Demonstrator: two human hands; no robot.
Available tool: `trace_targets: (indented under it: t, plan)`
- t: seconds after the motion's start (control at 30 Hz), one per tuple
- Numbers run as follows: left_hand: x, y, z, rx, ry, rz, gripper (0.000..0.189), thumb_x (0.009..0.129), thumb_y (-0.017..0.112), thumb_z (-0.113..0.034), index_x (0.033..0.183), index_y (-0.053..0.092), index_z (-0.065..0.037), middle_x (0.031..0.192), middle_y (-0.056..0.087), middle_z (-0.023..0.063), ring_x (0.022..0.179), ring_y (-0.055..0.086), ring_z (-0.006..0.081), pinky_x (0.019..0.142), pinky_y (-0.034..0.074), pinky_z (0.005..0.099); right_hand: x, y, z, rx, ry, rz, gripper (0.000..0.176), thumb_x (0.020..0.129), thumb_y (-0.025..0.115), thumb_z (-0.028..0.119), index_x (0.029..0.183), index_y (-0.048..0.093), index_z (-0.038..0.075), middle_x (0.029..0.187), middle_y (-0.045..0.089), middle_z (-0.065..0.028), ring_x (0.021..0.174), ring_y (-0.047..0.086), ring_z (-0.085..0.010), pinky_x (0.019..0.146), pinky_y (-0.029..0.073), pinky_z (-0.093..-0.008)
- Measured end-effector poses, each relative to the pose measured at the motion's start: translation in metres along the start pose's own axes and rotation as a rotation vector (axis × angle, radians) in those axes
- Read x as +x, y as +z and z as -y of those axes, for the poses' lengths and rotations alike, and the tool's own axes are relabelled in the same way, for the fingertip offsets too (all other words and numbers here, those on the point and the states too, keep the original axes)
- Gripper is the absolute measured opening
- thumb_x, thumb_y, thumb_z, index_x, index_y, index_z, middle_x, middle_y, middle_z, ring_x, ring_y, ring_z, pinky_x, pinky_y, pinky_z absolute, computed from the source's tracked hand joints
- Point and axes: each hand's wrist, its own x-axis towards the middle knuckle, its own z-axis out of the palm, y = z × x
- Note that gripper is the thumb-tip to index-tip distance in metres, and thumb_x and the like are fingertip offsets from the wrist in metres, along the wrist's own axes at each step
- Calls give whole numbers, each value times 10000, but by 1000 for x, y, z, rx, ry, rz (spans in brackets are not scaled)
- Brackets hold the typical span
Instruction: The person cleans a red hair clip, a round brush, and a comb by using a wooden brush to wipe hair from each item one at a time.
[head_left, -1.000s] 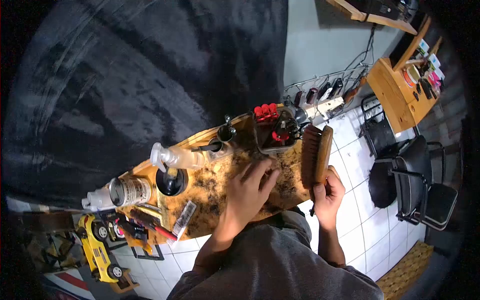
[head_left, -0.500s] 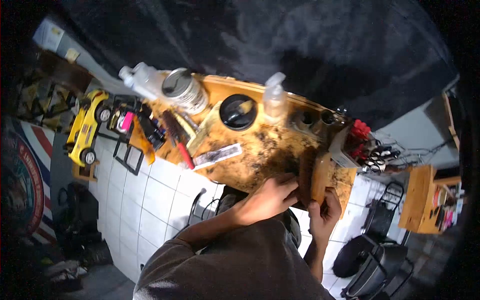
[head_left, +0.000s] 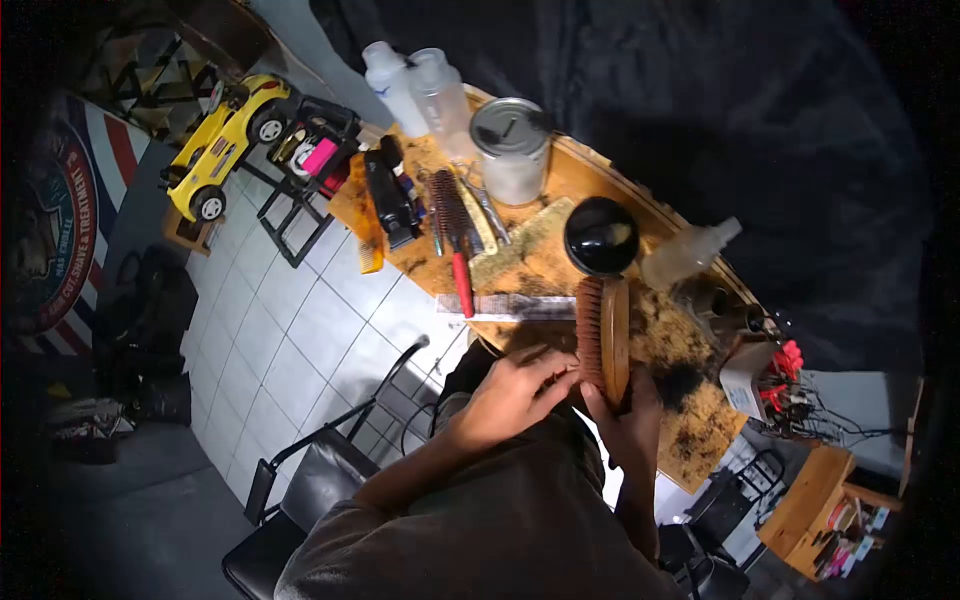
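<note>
A brush (head_left: 617, 345) with a wooden back and brown bristles stands out in front of me, bristles facing left. My right hand (head_left: 632, 415) grips its near end, thumb along the wood. Bent fingers and thumb of my left hand (head_left: 522, 392) come together at the lower bristles; whether anything is pinched there is too small to see. Just beyond the brush tip is a round black bowl (head_left: 601, 237). A pale flat strip (head_left: 530, 308) lies to the left, with a red-handled round brush (head_left: 455, 235) across its end.
Dark hair clippings lie over the wooden table (head_left: 690, 400). At the back are a lidded can (head_left: 515, 150), bottles (head_left: 442, 100) and a spray bottle (head_left: 690, 252). Hair clippers (head_left: 390, 200) and an orange comb (head_left: 367, 220) sit left. A black chair (head_left: 335, 470) stands lower left.
The view has turned, so the tabletop appears rotated clockwise. The brush has come into clearer sight, its far end now beside the bowl in view. Both hands stay at the brush.
</note>
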Motion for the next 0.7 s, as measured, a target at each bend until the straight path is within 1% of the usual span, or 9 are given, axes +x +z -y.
trace_targets:
  t: [0.03,0.1,0.2,0.3,0.33,0.5,0.6,0.67,0.7]
  plan:
    - [-2,-8,5,7,-12,-41,153,811,616,-77,940,592,2,879,605,165,796,601,346,678,487,390,7,8,8,33,31,42,419,821,670,247,1066,498,-47,898,600,-176,777,607,-250,675,475,-348]
    - [-4,-24,19,9,-84,-67,151,804,622,-71,934,599,3,877,612,161,793,605,336,685,489,377,19,29,19,30,-33,-72,325,757,712,200,941,541,-6,789,616,-158,678,617,-253,602,477,-349]
    - [-8,-44,62,79,-109,-174,190,807,626,-64,989,620,-8,804,632,131,705,635,219,643,484,283,34,55,34,-58,-14,-15,365,752,722,233,954,538,-10,741,618,-181,649,630,-339,566,482,-392]
    - [-5,-72,79,104,-145,-201,174,811,623,-77,970,618,-7,769,625,126,682,628,206,625,479,279,50,86,44,-236,-64,9,389,741,734,244,955,542,-18,763,619,-205,685,627,-373,584,487,-404]
    - [-2,-84,76,88,-198,-181,138,818,604,-57,942,594,3,851,623,177,763,632,315,653,494,355,57,93,55,-169,-45,50,410,730,741,247,953,527,-21,777,612,-226,698,611,-404,590,483,-429]
    - [8,-123,97,82,-263,-114,107,829,574,-40,924,577,10,830,617,203,777,621,349,654,491,356,82,137,73,-267,-112,36,429,742,722,214,1015,496,-27,787,615,-222,702,624,-388,597,495,-433]
    - [13,-134,110,41,-219,-134,127,828,585,-50,939,585,11,805,624,184,726,635,306,637,490,335,92,152,76,-374,-81,35,466,759,708,204,1089,483,-37,789,622,-212,692,635,-376,594,508,-431]
    - [17,-140,116,-12,-191,-120,168,839,588,-29,1002,584,12,786,615,129,657,608,160,600,491,267,96,159,78,-405,-19,15,478,753,710,203,1094,480,-40,780,621,-210,692,634,-378,595,507,-436]
    - [17,-141,120,-19,-181,-103,168,839,588,-29,1002,584,12,786,615,129,657,608,160,600,491,267,98,163,77,-425,23,42,474,753,709,203,1087,479,-43,777,622,-214,694,633,-382,596,507,-437]
